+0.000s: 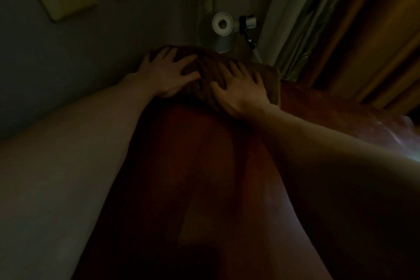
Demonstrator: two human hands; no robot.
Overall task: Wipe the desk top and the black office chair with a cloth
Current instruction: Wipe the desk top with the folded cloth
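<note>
Left hand [167,73] and right hand [238,91] press flat on the cloth [205,68], desk's [204,166] far corner. Soft, I judge; palm its middle.

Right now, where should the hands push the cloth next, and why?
Probably draw the cloth back toward the body: the left hand and right hand press it flat in the far corner, by the wall and lamp; bare desk lies nearer.

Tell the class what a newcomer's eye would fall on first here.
The left hand and right hand press flat on a brown cloth at the far end of the reddish desk top. Behind the cloth, a silver lamp stands in the corner beside pale curtains.
</note>
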